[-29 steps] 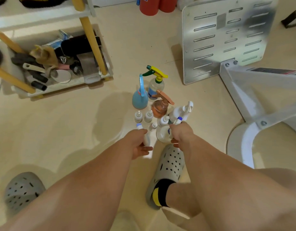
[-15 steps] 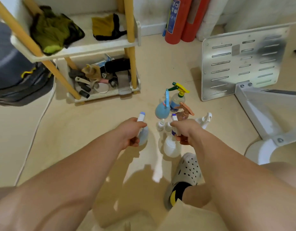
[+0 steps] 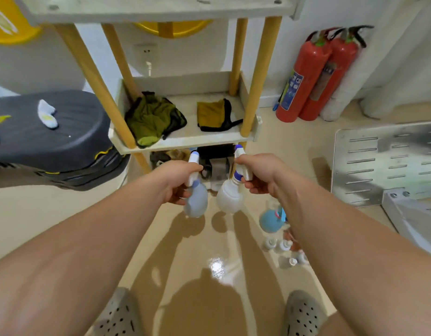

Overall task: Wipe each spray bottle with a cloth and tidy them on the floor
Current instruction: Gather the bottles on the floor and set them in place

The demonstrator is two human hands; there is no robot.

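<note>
A bluish-grey spray bottle (image 3: 196,202) is hanging from the left hand (image 3: 177,183), its body below the fist and its white, blue-tipped nozzle sticking up past the knuckles. A white spray bottle (image 3: 228,198) is hanging the same way from the right hand (image 3: 260,177). The two bottles are sitting just beside each other in the air, in front of the lowest tier of the wooden shelf (image 3: 185,140). Compared with half a second ago, both bottles are being held higher and well clear of the floor (image 3: 161,238), and the remaining bottles, a round blue one (image 3: 270,220) and several small white ones (image 3: 282,246), are now lying below the right forearm instead of just ahead of the hands. The view is also reaching further up the shelf. Each hand is gripping its bottle at the trigger head and neck, fingers curled tightly round it.
</note>
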